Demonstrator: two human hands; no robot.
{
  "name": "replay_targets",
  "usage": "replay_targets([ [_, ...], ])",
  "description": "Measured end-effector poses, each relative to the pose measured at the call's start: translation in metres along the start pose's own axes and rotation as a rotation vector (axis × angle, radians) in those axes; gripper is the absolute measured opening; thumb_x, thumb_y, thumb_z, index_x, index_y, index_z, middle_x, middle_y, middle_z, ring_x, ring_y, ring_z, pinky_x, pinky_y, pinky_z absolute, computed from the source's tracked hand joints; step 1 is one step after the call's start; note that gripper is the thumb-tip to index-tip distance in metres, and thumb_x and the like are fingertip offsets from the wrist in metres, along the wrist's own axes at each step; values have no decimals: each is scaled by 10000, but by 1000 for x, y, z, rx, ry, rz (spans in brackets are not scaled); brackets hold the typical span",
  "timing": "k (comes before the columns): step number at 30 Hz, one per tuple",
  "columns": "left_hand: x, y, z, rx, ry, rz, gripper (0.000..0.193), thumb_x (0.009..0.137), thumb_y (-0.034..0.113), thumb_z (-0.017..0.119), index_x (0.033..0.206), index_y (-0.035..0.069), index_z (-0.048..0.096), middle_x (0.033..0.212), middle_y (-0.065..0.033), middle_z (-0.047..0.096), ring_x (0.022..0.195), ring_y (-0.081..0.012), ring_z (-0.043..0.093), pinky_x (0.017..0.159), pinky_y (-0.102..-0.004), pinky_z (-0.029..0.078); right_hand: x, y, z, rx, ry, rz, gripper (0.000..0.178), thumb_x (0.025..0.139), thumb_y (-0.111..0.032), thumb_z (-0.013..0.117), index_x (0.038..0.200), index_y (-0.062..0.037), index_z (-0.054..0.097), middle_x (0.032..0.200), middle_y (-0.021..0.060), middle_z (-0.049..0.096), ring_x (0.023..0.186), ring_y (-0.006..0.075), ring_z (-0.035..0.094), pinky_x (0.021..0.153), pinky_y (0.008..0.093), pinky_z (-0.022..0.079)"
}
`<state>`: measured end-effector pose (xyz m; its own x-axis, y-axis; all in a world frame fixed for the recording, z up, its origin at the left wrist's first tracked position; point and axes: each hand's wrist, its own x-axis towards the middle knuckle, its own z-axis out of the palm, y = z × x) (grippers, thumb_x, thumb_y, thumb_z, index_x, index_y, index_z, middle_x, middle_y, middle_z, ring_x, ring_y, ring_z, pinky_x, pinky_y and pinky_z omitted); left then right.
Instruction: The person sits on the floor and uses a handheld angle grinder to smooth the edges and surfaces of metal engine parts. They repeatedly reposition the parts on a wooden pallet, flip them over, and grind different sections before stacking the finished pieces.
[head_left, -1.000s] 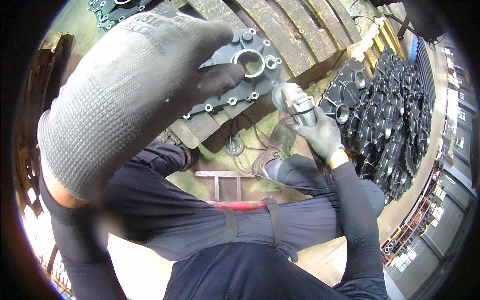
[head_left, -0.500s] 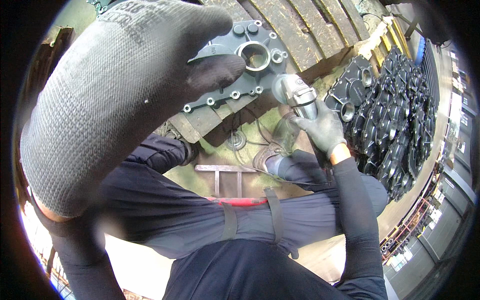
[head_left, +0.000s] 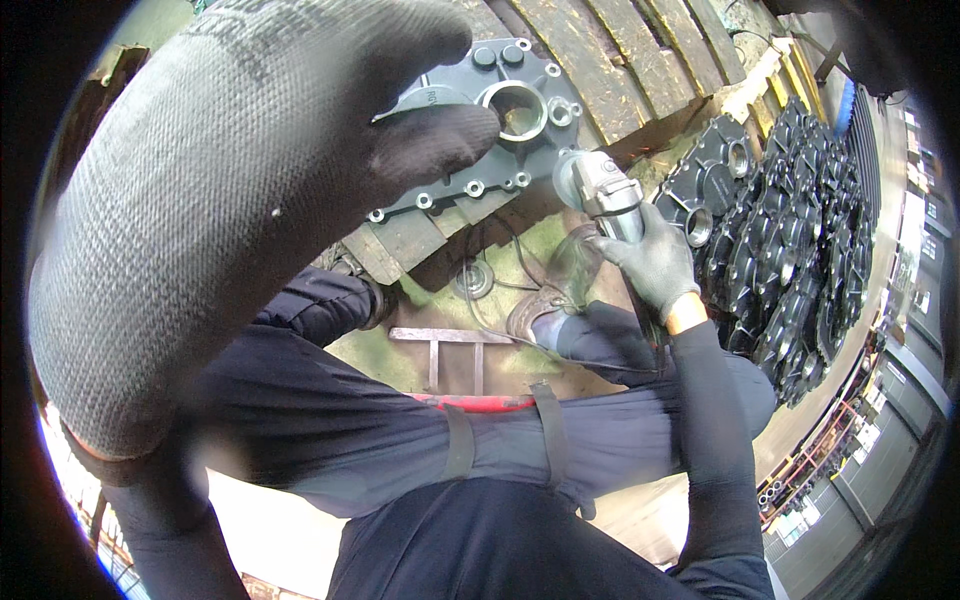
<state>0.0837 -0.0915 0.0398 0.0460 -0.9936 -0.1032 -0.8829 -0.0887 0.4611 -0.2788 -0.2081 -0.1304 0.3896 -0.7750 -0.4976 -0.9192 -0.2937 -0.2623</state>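
Note:
My left hand [head_left: 240,190], in a grey knitted work glove, is raised close to the camera and fills the upper left. Its thumb and forefinger are spread apart with nothing between them. Behind it lies a dark grey metal cover casting [head_left: 500,157] with a round bore and bolt holes along its edge, partly hidden by the glove. My right hand [head_left: 657,262], gloved too, is wrapped round the body of an angle grinder [head_left: 612,190]. The grinder's disc [head_left: 569,178] is beside the casting's right edge; whether they touch I cannot tell.
The casting rests on a slatted wooden pallet [head_left: 590,65]. Many similar black castings [head_left: 780,240] are stacked to the right. A cord [head_left: 525,265] runs across the floor near my shoes, beside a loose disc [head_left: 474,280]. A metal frame [head_left: 450,337] stands between my legs.
Very little differs. My left hand looks slightly larger, its wrist shifted a little down and left. The grinder and casting both appear slightly further right in the picture.

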Motion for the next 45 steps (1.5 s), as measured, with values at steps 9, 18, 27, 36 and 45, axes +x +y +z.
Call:
replay_targets([
  [9,7,3,4,2,-31,16,480,1001,305,834,1402,54,754,1023,-161,801,913,-260,806,844,-387,639,-5,2,1,-38,-31,29,699,849,-499,858,1330,-18,697,1147,294,794,1093,476,773,967,551,594],
  [18,20,-10,34,162,-98,145,459,1039,357,784,1361,34,741,1001,-224,785,941,-348,814,836,-458,626,-17,7,-62,763,199,-72,483,958,-243,892,1330,15,723,1146,71,791,985,147,734,921,320,599],
  [27,46,12,214,254,-394,302,458,991,81,591,1446,70,642,1337,-159,703,1077,-362,768,916,-488,626,-56,12,-173,1293,492,-59,705,1036,-495,777,1405,85,622,1101,174,793,903,222,828,752,293,693],
  [36,71,20,331,111,-148,102,813,957,30,530,1744,97,337,1797,-168,373,956,-375,796,877,-507,648,-48,53,-172,1497,414,-112,551,1105,-371,689,1446,57,626,1153,224,794,918,232,842,740,283,732],
  [45,68,43,333,276,-325,40,794,961,66,617,1722,49,391,1847,-222,232,914,-367,791,806,-497,665,-39,50,-166,1494,378,-98,505,1119,-357,668,1410,55,646,1122,218,786,899,224,840,663,279,726],
])
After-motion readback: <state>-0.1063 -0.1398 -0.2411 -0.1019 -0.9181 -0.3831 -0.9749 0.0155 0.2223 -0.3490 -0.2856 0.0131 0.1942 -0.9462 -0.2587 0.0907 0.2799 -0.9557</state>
